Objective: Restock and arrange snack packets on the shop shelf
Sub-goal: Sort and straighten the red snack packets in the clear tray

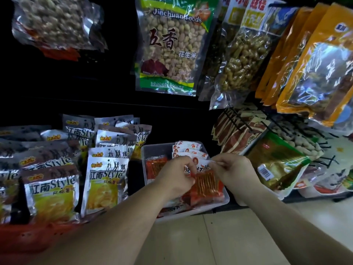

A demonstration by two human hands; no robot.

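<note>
Here left hand (pixel 175 176) and right hand (pixel 232 169) pinch a snack packet (pixel 207 181).

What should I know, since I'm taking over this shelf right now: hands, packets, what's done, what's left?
Left hand pinches the red snack packet at its upper left; right hand pinches its top right corner.
The packet is at the front of the clear tray; other red packets lie in the tray beside it.
Done: a row of matching packets stands at the tray's back right; silver packets stand in rows to the left.
Left: seat this packet, probably in that row; the tray's back left looks bare.
</note>
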